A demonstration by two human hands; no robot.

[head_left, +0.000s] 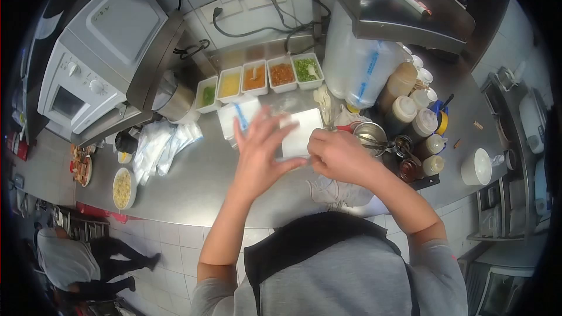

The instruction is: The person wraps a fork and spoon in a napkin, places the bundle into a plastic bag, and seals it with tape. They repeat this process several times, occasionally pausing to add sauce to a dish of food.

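Note:
On the steel counter in front of me lies a white, box-like item (302,131), its flat top facing up. My left hand (263,146) hovers at its left side with the fingers spread and nothing held. Fingers curled together, my right hand (341,155) is at the item's right edge; what they pinch, if anything, is hidden. Left of the item sits a white stack with a blue mark (239,118), partly behind my left fingers. A crumpled cloth (336,192) lies below my right hand, and a metal pot (370,137) stands just right of it.
Several white tubs of chopped food (283,75) line the back. Sauce bottles (404,111) crowd the right under a metal shelf (410,26). A microwave (99,58), plastic bags (164,147) and a corn-filled bowl (123,189) are left. Another person (70,257) is at lower left.

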